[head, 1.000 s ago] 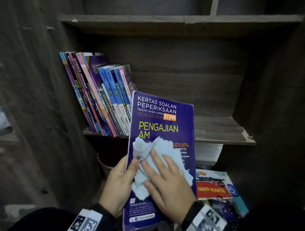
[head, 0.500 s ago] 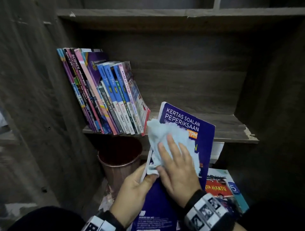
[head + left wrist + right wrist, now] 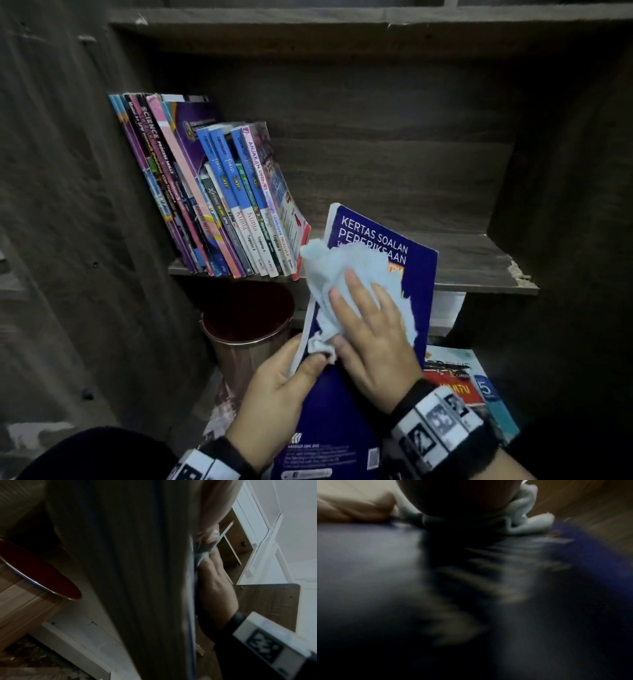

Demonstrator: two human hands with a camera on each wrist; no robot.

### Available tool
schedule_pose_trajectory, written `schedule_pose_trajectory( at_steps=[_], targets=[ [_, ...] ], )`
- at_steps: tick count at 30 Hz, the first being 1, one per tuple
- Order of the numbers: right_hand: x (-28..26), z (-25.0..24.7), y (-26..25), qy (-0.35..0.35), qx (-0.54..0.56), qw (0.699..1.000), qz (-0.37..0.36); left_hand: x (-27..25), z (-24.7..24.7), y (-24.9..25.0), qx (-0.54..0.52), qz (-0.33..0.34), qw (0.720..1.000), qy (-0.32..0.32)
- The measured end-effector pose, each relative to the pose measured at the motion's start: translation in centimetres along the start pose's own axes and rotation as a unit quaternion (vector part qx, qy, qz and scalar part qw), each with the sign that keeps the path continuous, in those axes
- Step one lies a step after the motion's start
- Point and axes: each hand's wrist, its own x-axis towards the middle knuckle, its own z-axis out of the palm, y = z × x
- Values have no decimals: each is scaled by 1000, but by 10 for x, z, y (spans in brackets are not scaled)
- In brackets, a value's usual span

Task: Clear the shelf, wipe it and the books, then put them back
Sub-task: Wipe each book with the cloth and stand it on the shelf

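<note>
Nearest the camera, the left hand point(image 3: 274, 387) grips the left edge of the dark blue softcover exam-paper book point(image 3: 342, 404), thumb curled over its front cover. The right hand point(image 3: 373, 339) lies on that cover with fingers spread flat, pressing a crumpled pale blue cloth point(image 3: 346, 274) against it. The book is held upright and tilted, its top corner just in front of the dark wooden shelf board point(image 3: 479, 270). Right of the book, lower down, lie colourful paperbacks point(image 3: 479, 380) in a pile. Left of the book stands a round copper-coloured bin point(image 3: 239, 339) under the shelf. Beyond the book, a row of leaning thin schoolbooks point(image 3: 219, 192) stands on the shelf's left end.
</note>
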Motion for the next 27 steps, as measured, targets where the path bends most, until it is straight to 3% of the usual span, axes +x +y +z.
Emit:
schedule_pose_trajectory(
  at_steps=[2, 5, 6, 8, 12, 15, 17, 19, 22, 24, 25, 27],
  targets=[
    [6, -2, 29, 33, -8, 997, 62, 1, -1, 0, -17, -3, 1000, 4],
    [10, -6, 51, 64, 35, 950, 305, 2, -2, 1, -30, -4, 999, 31],
    [8, -3, 46, 51, 39, 934, 351, 3, -2, 1, -37, -4, 999, 37],
    [1, 8, 18, 34, 12, 948, 317, 8, -3, 2, -52, -5, 997, 52],
    [-32, 31, -48, -32, -39, 991, 127, 18, -11, 6, -54, 32, 992, 112],
    [-47, 35, -68, -4, -29, 1000, -3, 20, -14, 13, -59, 42, 987, 146],
    [-44, 34, -55, 12, -15, 999, -48, 19, -14, 14, -64, 41, 983, 168],
    [-39, 32, -27, 8, -5, 1000, -23, 19, -15, 13, -80, 40, 980, 180],
    [-29, 32, 4, 71, 6, 979, 191, 16, -16, 11, -109, 19, 978, 177],
    [-32, 37, -4, 88, 40, 956, 277, 13, -14, 14, -111, 24, 979, 170],
    [-34, 38, -17, 73, 50, 960, 264, 12, -12, 16, -106, 29, 980, 168],
    [-42, 38, -43, 26, 37, 987, 155, 11, -10, 18, -88, 40, 983, 158]
  ],
)
